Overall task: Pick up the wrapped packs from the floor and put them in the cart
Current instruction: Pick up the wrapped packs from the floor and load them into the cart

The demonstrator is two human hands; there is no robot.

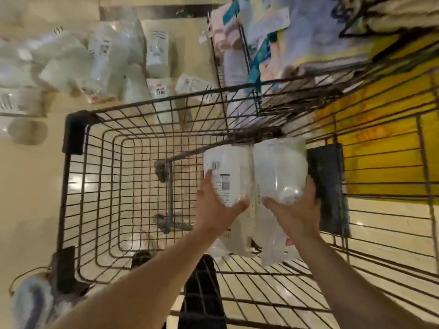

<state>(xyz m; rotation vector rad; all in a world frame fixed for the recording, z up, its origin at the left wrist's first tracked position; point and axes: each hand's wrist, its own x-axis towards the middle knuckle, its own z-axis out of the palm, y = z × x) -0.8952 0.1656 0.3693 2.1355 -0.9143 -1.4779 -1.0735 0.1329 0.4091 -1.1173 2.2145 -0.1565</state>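
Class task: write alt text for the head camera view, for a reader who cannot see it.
Two bare hands, left hand and right hand, hold two white plastic-wrapped packs over a black wire shopping cart; more white wrapped packs lie on the beige floor beyond.

Looking like a shop aisle: wire shopping cart (pixel 78 191) standing on glossy tiled floor (pixel 28 186), barcoded wrapped packs (pixel 99 65) lying far left, wire rack (pixel 240 67) holding packaged goods far right.

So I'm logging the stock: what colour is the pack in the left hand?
White, with a black barcode label, in clear wrap; the head view shows it.
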